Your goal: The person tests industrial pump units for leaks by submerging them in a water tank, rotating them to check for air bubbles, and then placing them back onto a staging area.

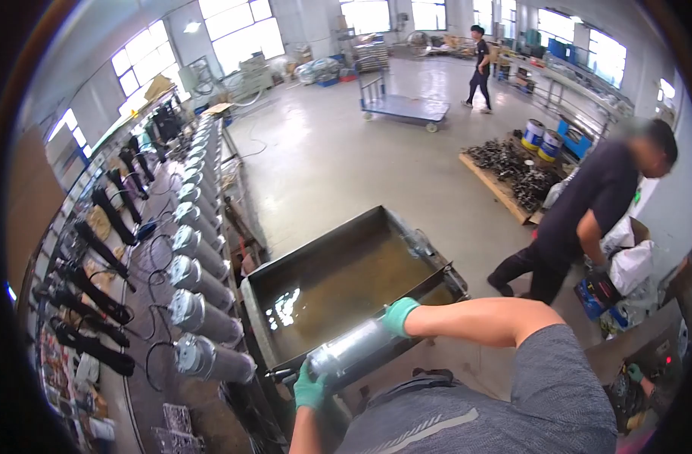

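A silvery metal cylinder (355, 351), like a pump body, lies slantwise across the near edge of a tank (256, 318) of murky brown water. My left hand (309, 387), in a green glove, grips its lower left end. At the upper right end, my gloved right hand (399, 316) is closed on it, the arm reaching across from the right. A dark fitting (282, 375) sticks out past the left end, near my left hand. The fingers' undersides are hidden by the cylinder.
Left of the tank, similar cylinders (200, 315) stand in a long row beside bundled black cables (96, 348). A person in dark clothes (588, 204) bends over bags at the right. A pallet of metal parts (505, 170), a blue cart (406, 107) and another person (479, 69) are farther off.
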Available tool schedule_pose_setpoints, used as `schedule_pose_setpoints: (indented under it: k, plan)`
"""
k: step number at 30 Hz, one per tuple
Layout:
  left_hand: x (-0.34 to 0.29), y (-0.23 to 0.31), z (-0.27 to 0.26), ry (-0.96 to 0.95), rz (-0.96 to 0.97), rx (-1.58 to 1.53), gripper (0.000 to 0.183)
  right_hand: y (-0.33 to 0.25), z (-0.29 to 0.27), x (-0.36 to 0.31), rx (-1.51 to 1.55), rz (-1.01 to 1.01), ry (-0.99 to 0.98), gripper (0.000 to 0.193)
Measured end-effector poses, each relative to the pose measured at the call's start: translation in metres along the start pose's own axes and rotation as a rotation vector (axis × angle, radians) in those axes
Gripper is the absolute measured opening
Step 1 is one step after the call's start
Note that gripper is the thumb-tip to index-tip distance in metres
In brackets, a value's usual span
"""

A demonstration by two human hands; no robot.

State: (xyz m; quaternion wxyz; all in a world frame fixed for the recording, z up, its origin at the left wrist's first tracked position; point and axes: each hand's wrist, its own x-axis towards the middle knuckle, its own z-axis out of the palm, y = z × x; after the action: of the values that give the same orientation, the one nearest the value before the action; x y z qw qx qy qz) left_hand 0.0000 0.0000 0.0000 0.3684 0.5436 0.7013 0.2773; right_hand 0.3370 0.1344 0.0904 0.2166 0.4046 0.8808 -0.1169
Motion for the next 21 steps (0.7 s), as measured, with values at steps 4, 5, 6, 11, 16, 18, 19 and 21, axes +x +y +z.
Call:
schedule_pose_setpoints:
  k: [4,5,6,11,16,18,19,21]
  plan:
    - [-0.007,0.021,-0.022,0.034,-0.065,0.022,0.075,-0.016,-0.036,-0.007,-0.236,-0.182,0.058,0.034]
    - [-0.009,0.019,-0.019,0.030,-0.054,0.003,0.075,-0.015,-0.028,-0.008,-0.193,-0.149,0.099,0.031]
    - [-0.011,0.021,-0.020,0.024,-0.034,0.067,0.077,-0.019,-0.029,-0.011,-0.182,-0.090,0.099,0.028]
    - [-0.009,-0.003,-0.016,0.053,-0.038,-0.003,0.078,-0.039,-0.022,-0.012,-0.125,0.064,0.020,0.024]
    - [-0.004,-0.005,-0.008,0.043,-0.020,0.070,0.077,-0.019,-0.002,-0.012,-0.078,-0.024,0.135,0.028]
    - [-0.005,-0.005,-0.010,0.015,-0.029,0.030,0.078,-0.017,-0.007,-0.016,0.030,0.022,0.130,0.038]
    - [-0.004,-0.005,-0.011,0.017,-0.031,0.029,0.078,-0.017,-0.013,-0.017,-0.025,0.020,0.099,0.034]
    - [-0.006,-0.005,-0.013,0.017,-0.039,0.024,0.079,-0.021,-0.030,-0.023,-0.135,0.017,0.034,0.029]
